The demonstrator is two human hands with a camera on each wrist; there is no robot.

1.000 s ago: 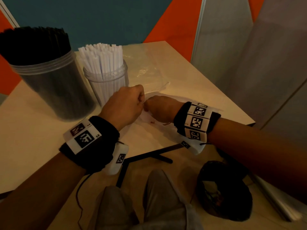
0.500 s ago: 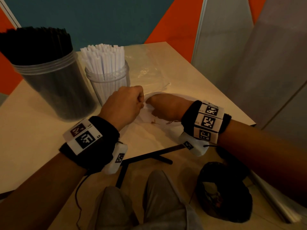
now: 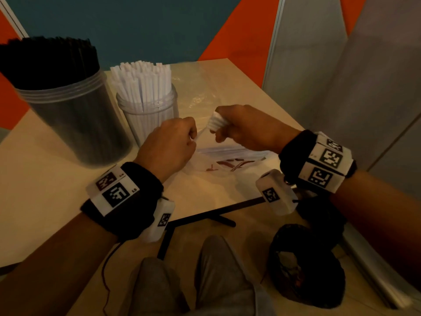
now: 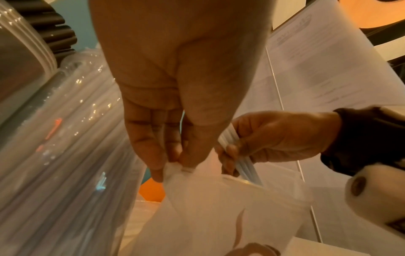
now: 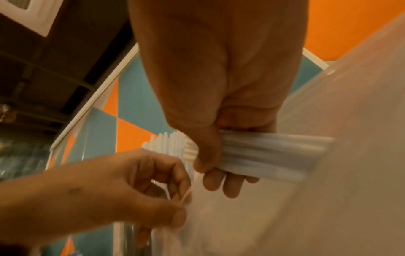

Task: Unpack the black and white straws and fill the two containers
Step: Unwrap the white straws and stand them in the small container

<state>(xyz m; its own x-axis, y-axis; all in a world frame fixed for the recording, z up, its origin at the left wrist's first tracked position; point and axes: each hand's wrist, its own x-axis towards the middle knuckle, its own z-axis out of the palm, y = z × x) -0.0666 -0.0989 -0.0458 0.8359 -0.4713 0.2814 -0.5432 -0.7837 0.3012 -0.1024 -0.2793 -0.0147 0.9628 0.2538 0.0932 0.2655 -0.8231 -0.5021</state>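
My right hand (image 3: 230,126) grips a small bundle of white straws (image 3: 215,122), half drawn out of a clear plastic bag (image 3: 227,160) with red print that lies on the table. In the right wrist view the bundle of white straws (image 5: 263,152) runs across my palm into the bag (image 5: 328,190). My left hand (image 3: 189,137) pinches the bag's open edge; the left wrist view shows its fingertips (image 4: 175,164) on the bag rim (image 4: 219,207). A clear jar of white straws (image 3: 145,92) stands just beyond my left hand. A larger jar packed with black straws (image 3: 57,87) stands to its left.
An empty clear bag (image 3: 200,87) lies flat behind my hands. The table's near edge (image 3: 205,215) runs under my wrists, with my knees (image 3: 182,281) and a black bin (image 3: 305,265) on the floor below. A grey partition (image 3: 341,65) stands at the right.
My right hand has lifted and pulled back to the right, drawing a bundle of white straws out of the bag. My left hand kept its pinch on the bag's edge.
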